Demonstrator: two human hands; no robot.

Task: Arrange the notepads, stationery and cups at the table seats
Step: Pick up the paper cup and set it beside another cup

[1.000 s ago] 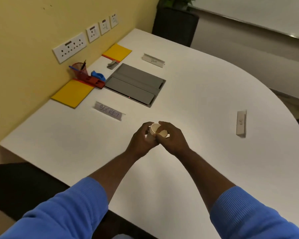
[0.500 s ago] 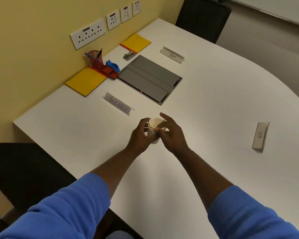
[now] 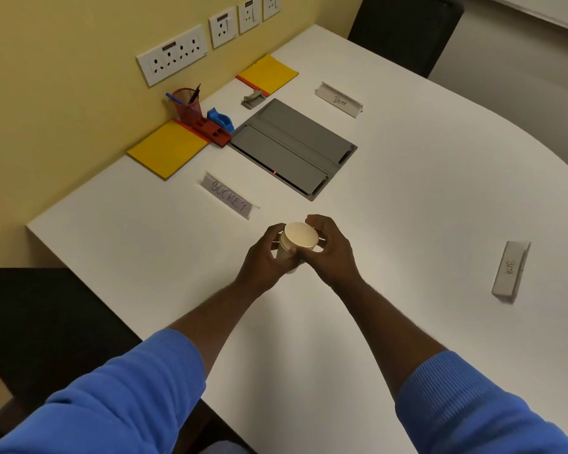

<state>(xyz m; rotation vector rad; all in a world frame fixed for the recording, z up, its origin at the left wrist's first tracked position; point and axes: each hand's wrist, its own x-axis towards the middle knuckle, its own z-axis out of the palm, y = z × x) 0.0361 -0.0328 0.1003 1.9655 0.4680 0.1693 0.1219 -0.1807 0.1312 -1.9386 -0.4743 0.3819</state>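
Over the middle of the white table (image 3: 407, 208), both my hands hold a stack of white paper cups (image 3: 300, 239). My left hand (image 3: 266, 257) grips the lower cups. My right hand (image 3: 330, 252) curls its fingers round the rim of the top cup. Two yellow notepads lie by the wall, one at the near left (image 3: 168, 149) and one farther back (image 3: 269, 73). A red desk organiser (image 3: 197, 119) with pens stands between them, next to a blue tape dispenser (image 3: 222, 119) and a grey stapler (image 3: 253, 98).
Three name cards stand on the table: SOCKET (image 3: 230, 199), BEAR (image 3: 340, 99) and BETA (image 3: 510, 271). A grey cable hatch (image 3: 292, 147) is set into the tabletop. Wall sockets (image 3: 173, 59) line the yellow wall. A black chair (image 3: 407, 31) stands at the far end.
The view has shifted, so the table items sit more to the right and lower in frame. The cup's open mouth has tilted up toward the camera, and my right fingers have closed on its rim.
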